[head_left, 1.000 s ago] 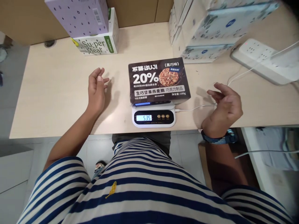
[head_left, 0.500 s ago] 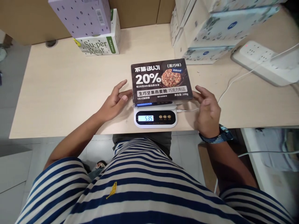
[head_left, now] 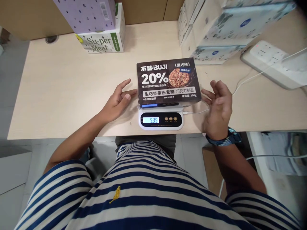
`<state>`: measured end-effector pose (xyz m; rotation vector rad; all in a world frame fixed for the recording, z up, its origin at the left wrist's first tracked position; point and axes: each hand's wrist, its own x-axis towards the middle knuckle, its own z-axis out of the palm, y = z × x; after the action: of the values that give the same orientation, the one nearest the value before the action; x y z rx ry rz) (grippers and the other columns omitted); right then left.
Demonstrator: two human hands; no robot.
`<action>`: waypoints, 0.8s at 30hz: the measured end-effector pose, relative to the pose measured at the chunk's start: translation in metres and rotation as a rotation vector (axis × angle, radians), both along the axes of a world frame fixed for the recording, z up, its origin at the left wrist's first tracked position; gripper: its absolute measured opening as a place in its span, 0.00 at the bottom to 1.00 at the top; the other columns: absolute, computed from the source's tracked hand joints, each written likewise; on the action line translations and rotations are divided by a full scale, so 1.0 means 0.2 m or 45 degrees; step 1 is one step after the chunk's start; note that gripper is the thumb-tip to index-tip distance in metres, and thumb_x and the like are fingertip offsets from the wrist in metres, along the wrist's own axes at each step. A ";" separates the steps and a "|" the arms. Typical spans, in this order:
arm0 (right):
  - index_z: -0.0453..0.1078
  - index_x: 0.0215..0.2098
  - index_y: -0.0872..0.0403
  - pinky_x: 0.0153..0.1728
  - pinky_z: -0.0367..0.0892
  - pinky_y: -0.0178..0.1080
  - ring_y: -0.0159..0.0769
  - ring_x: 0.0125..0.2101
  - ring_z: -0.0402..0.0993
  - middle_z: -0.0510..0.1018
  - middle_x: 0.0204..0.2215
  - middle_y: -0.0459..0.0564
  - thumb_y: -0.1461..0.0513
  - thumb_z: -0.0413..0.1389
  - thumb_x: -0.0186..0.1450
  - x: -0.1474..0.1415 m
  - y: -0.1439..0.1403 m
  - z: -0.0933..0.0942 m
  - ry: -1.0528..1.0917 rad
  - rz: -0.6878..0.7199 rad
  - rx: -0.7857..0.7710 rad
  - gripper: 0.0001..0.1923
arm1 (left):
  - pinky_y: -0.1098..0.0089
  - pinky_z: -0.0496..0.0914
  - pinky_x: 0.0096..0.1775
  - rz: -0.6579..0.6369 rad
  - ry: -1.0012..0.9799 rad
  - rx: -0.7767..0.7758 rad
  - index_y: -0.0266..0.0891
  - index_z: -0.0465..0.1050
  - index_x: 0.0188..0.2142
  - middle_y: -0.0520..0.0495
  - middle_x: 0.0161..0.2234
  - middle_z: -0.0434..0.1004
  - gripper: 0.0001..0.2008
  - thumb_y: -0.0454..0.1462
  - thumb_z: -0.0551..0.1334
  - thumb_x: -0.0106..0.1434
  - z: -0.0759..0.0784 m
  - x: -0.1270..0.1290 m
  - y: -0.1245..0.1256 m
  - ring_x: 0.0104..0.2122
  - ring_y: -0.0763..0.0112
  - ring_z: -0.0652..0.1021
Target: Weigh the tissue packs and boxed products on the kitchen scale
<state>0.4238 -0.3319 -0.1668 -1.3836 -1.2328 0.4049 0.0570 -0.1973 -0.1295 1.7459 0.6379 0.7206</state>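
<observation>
A dark brown box of chocolate oat crisps (head_left: 153, 92) rests on a white digital kitchen scale (head_left: 160, 127), covering its weighing plate. The lit display reads 535, possibly with a decimal point, and round buttons sit to its right. My left hand (head_left: 117, 103) is at the box's left edge, fingers apart and thumb up; its fingertips are close to the side, and whether they touch I cannot tell. Just off the right edge is my right hand (head_left: 218, 110), fingers spread and loosely curled, with nothing in it. A watch is on that wrist.
Behind on the left, a purple box (head_left: 88, 14) stands on a white Su-per Meal box (head_left: 100, 41). Tissue packs (head_left: 216, 54) are stacked at the back right. A power strip (head_left: 271, 64) lies on the right. A white cable (head_left: 195, 112) runs from the scale behind my right hand.
My right hand has drawn away from the box's right edge and opened. The left hand stays by the box. Box and reading look unchanged; the whole view has shifted slightly.
</observation>
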 end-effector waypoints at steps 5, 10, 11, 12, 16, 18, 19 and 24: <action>0.60 0.77 0.34 0.66 0.73 0.68 0.56 0.76 0.65 0.63 0.78 0.55 0.37 0.46 0.78 0.07 0.01 -0.06 -0.060 -0.094 0.072 0.34 | 0.33 0.64 0.77 0.044 -0.029 -0.018 0.57 0.55 0.77 0.43 0.73 0.74 0.35 0.60 0.61 0.78 -0.03 -0.01 0.02 0.73 0.46 0.75; 0.53 0.79 0.31 0.73 0.63 0.71 0.51 0.83 0.50 0.55 0.82 0.50 0.38 0.44 0.78 0.17 0.03 -0.13 -0.073 -0.187 0.111 0.34 | 0.34 0.65 0.77 0.104 -0.070 -0.061 0.59 0.57 0.76 0.45 0.73 0.74 0.34 0.60 0.62 0.77 -0.06 -0.01 0.02 0.71 0.47 0.77; 0.52 0.79 0.30 0.75 0.60 0.71 0.50 0.83 0.49 0.53 0.82 0.49 0.38 0.43 0.78 0.18 0.03 -0.14 -0.077 -0.189 0.117 0.35 | 0.34 0.65 0.77 0.119 -0.076 -0.068 0.59 0.58 0.76 0.45 0.73 0.74 0.35 0.60 0.62 0.76 -0.06 -0.01 0.02 0.71 0.47 0.78; 0.51 0.80 0.30 0.76 0.57 0.71 0.49 0.83 0.48 0.52 0.82 0.48 0.38 0.43 0.78 0.19 0.03 -0.15 -0.081 -0.187 0.117 0.35 | 0.34 0.64 0.77 0.137 -0.083 -0.079 0.58 0.59 0.75 0.44 0.72 0.74 0.35 0.60 0.63 0.76 -0.05 -0.01 0.02 0.71 0.46 0.78; 0.49 0.81 0.30 0.79 0.53 0.68 0.45 0.84 0.47 0.49 0.84 0.47 0.39 0.43 0.79 0.17 0.02 -0.12 -0.082 -0.217 0.078 0.35 | 0.34 0.65 0.77 0.225 -0.084 -0.148 0.56 0.61 0.74 0.44 0.72 0.75 0.37 0.63 0.64 0.73 -0.02 0.01 0.00 0.71 0.43 0.77; 0.49 0.81 0.31 0.79 0.53 0.68 0.44 0.83 0.47 0.50 0.84 0.48 0.39 0.42 0.79 0.15 0.02 -0.11 -0.099 -0.260 0.064 0.35 | 0.34 0.65 0.77 0.242 -0.074 -0.160 0.56 0.62 0.74 0.43 0.71 0.76 0.38 0.64 0.64 0.72 -0.01 0.02 -0.01 0.71 0.43 0.78; 0.49 0.81 0.31 0.79 0.53 0.68 0.44 0.83 0.48 0.50 0.83 0.48 0.38 0.42 0.79 0.14 0.02 -0.10 -0.110 -0.271 0.060 0.35 | 0.34 0.65 0.77 0.237 -0.068 -0.159 0.56 0.62 0.74 0.43 0.70 0.77 0.37 0.64 0.64 0.72 -0.01 0.02 -0.01 0.70 0.44 0.78; 0.47 0.81 0.32 0.79 0.53 0.69 0.45 0.83 0.47 0.49 0.84 0.49 0.38 0.41 0.79 0.16 0.02 -0.12 -0.109 -0.263 0.041 0.35 | 0.35 0.65 0.77 0.194 -0.029 -0.157 0.57 0.62 0.73 0.44 0.65 0.82 0.34 0.61 0.65 0.74 -0.01 0.01 -0.01 0.71 0.46 0.77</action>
<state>0.4555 -0.3288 -0.1901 -1.4966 -1.1466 0.1827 0.0593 -0.1997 -0.1312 1.5861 0.7898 0.7882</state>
